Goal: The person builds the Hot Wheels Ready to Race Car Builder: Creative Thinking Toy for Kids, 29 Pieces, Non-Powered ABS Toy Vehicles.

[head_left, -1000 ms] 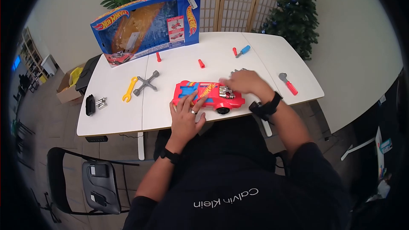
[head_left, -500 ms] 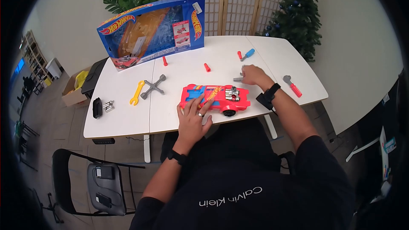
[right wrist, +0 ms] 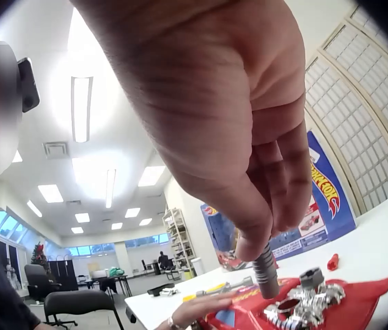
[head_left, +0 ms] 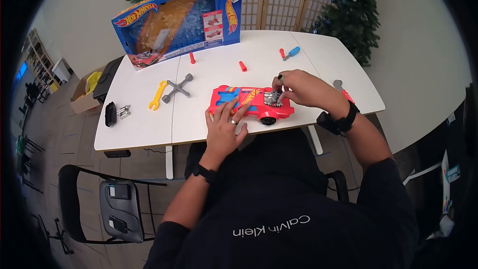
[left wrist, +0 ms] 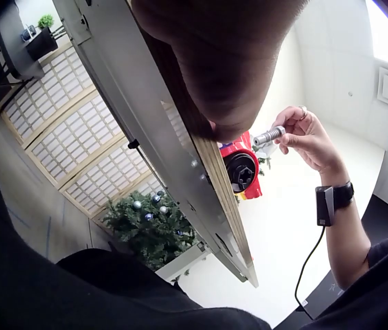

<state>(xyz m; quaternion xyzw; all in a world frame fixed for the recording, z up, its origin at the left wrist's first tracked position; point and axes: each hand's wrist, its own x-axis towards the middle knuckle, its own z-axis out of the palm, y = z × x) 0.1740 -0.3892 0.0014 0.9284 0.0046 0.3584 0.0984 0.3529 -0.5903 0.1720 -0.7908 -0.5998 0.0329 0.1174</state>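
Note:
A red toy car with blue panels lies on the table, its silver engine block facing up. My left hand rests on the car's side and top with its fingers spread. Over the engine, my right hand pinches a ridged grey cylinder between thumb and fingers. The cylinder points down, its lower end close over the engine in the right wrist view. A second grey piece sits upright in the engine. One black wheel shows on the car's near side.
Left of the car lie a yellow wrench and a grey cross-shaped wrench. Red pegs, a blue-handled screwdriver and a red-handled tool lie farther out. A blue toy box stands at the back.
My right hand has gone from the engine to the table behind the car, where it took hold of the grey cylinder, then back over the engine. My left hand has stayed on the car.

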